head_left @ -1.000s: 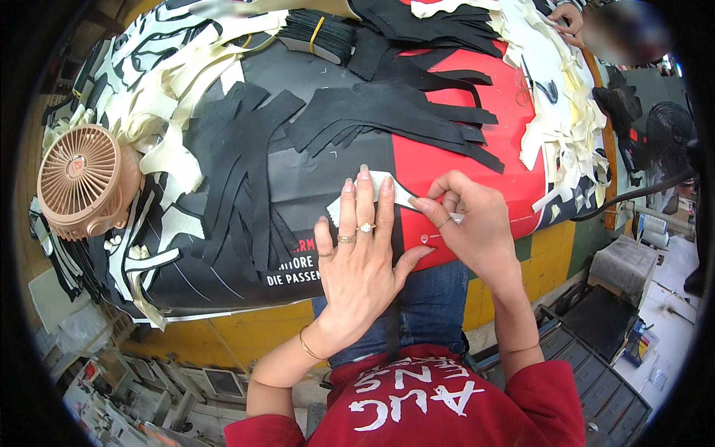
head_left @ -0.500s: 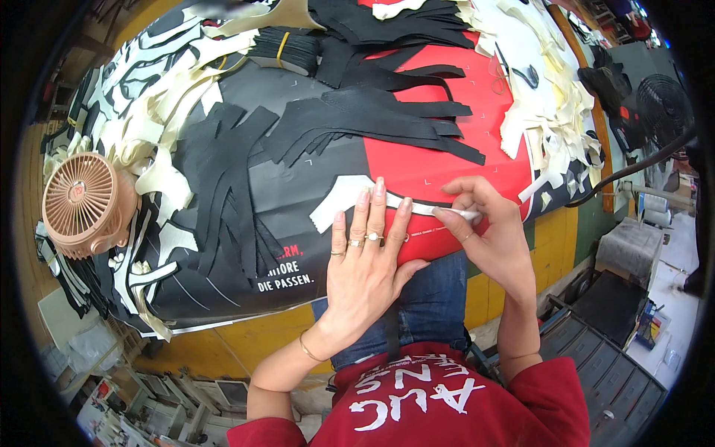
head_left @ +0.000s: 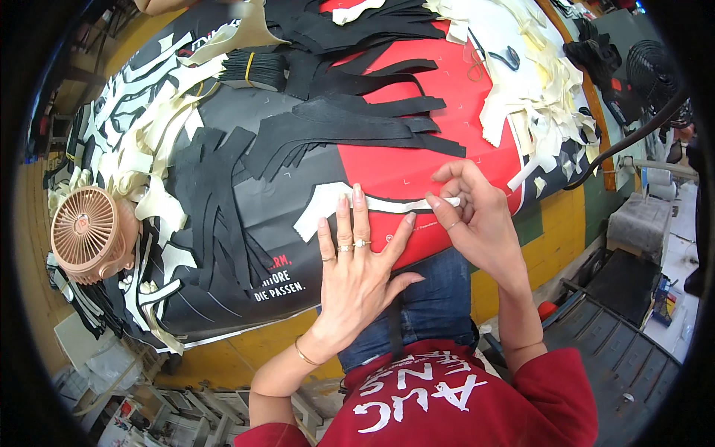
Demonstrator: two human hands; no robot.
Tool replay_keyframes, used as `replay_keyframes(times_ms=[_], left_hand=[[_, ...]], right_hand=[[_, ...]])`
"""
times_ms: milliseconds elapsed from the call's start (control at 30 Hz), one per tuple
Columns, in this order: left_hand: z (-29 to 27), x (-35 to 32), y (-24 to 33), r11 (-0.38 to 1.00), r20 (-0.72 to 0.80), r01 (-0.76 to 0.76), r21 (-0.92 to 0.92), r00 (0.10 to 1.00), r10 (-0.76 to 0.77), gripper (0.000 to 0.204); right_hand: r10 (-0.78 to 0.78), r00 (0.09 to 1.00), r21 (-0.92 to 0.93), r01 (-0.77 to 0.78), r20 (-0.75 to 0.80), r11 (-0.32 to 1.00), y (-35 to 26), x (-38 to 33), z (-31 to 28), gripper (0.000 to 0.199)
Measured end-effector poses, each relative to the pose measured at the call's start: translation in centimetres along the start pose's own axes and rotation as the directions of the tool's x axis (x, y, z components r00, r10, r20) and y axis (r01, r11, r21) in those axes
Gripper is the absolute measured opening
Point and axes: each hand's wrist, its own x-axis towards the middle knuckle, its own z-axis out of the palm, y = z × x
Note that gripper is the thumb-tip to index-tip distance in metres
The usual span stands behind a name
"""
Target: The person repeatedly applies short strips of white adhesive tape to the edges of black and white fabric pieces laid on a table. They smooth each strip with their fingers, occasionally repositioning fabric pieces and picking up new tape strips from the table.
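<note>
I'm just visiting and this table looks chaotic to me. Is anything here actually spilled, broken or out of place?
Nothing looks spilled or broken. The left hand lies flat on a white strip while the right hand pinches its other end. Black cut strips and cream offcuts lie in loose, overlapping heaps, and a small pink fan sits among the scraps at the table's edge.

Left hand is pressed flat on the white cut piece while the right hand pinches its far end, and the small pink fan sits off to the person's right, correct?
Not quite. The head view shows the pink fan on the person's left. The left hand does lie flat on the white cut piece, and the right hand pinches its far end.
</note>
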Motion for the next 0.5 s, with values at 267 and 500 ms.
replay_keyframes(times_ms=[267, 500], left_hand=[[-0.8, 0.4, 1.1, 0.996, 0.007, 0.069, -0.061, 0.998, -0.068, 0.081], [-1.3, 0.4, 0.8, 0.996, 0.044, 0.059, -0.067, 0.997, -0.057, 0.082]], right_hand=[[-0.238, 0.962, 0.092, 0.251, -0.131, 0.964, -1.4, 0.0, -0.2, 0.023], [-0.080, 0.993, -0.112, 0.069, -0.093, 0.991, 0.7, -0.6, -0.7, 0.027]])
